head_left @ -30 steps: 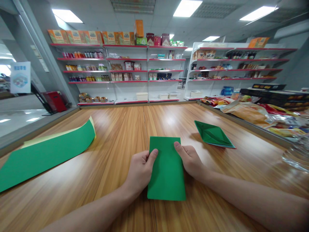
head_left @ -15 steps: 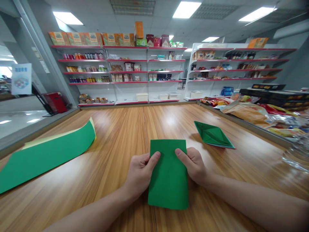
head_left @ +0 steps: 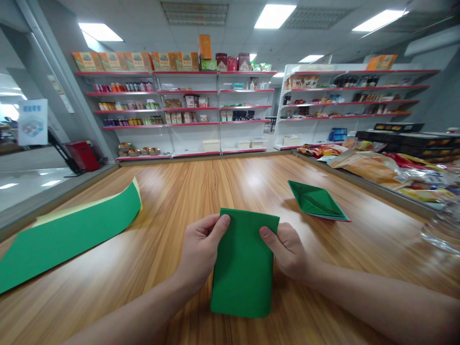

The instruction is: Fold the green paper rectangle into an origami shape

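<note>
A folded sheet of green paper (head_left: 244, 268) is held up between my two hands, over the wooden table (head_left: 172, 201). My left hand (head_left: 201, 247) pinches its upper left corner, thumb in front and fingers behind. On the right edge, a little below the top corner, my right hand (head_left: 289, 247) grips it the same way. The paper tilts slightly, its top right corner lower than the top left. To the right lies a folded green paper boat shape (head_left: 318, 200), with several coloured layers along its lower edge. The fingertips behind the paper are hidden.
At left, green paper strips (head_left: 79, 239) with a yellow layer curl up at one end. Snack packets (head_left: 373, 167) and black boxes (head_left: 395, 143) line the right side, near a clear plastic container (head_left: 442, 230). Stocked shelves (head_left: 190, 108) stand beyond the table's raised edge.
The green paper has tilted, its lower end swinging to the left. My left hand has moved up and left to the top corner; my right hand has barely moved.
</note>
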Demonstrator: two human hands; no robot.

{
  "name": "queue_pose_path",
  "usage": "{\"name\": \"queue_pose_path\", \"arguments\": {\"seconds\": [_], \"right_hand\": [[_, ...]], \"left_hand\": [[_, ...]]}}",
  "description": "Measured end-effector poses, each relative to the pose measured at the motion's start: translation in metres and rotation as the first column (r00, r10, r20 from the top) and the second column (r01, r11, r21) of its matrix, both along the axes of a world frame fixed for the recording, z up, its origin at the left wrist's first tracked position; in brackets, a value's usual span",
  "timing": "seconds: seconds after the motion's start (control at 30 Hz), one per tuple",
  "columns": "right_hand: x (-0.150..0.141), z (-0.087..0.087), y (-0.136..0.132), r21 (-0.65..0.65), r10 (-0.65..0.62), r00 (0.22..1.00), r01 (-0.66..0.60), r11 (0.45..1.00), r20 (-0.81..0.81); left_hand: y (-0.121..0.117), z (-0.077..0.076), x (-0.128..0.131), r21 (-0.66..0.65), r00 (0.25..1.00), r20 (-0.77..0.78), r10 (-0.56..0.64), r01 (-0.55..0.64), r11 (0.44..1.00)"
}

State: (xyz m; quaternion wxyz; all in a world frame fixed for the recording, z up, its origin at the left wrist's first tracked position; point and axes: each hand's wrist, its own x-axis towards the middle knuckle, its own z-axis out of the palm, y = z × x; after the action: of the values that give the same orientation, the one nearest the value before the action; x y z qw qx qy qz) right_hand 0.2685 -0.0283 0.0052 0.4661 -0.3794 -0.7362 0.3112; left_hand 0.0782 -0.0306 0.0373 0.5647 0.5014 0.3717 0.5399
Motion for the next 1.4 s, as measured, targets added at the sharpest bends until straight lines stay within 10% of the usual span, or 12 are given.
{"name": "queue_pose_path", "arguments": {"seconds": [0.7,1.4], "right_hand": [[-0.003,0.009,-0.01,-0.09,0.147,0.989,-0.145,0.985,0.014],[-0.008,0.0,-0.005,-0.256,0.187,0.978,-0.205,0.945,-0.094]], "left_hand": [[-0.006,0.012,-0.001,0.182,0.968,-0.218,0.121,-0.082,0.98],[0.002,-0.001,-0.003,0.074,0.969,-0.179,0.171,-0.16,0.984]]}}
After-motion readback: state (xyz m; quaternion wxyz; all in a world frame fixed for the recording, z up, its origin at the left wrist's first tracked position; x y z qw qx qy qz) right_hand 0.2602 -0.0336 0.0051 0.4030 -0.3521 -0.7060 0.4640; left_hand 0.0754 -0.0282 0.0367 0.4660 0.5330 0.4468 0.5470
